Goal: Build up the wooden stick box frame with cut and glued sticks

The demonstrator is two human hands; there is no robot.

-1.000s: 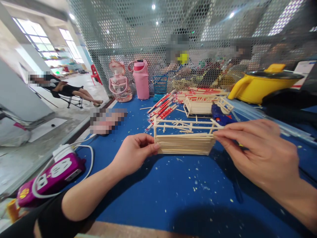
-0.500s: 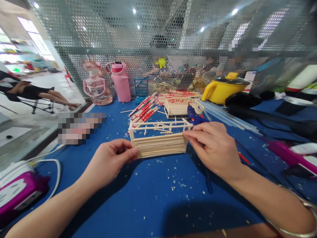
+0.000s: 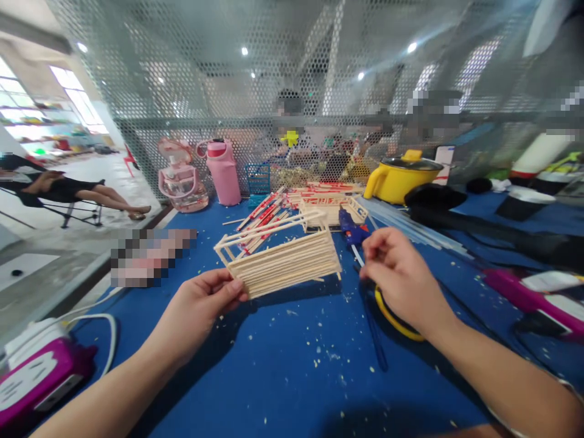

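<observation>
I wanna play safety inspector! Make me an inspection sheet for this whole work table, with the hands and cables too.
Surface: blue tabletop, sprinkled with pale crumbs.
Job's things: slatted stick frame, tilted, its right end higher; a second stick frame lies behind it, beside the blue glue gun.
Clutter: red-marked sticks in a messy pile; pink bottle and yellow pot at the back.
Hands: left hand grips the slatted stick frame's left end; right hand is near the glue gun, touch unclear.
Cables: white cable curls beside a purple power strip.
Surroundings: metal mesh behind; person lounging at left.
Spilled liquid: nothing seen.
</observation>
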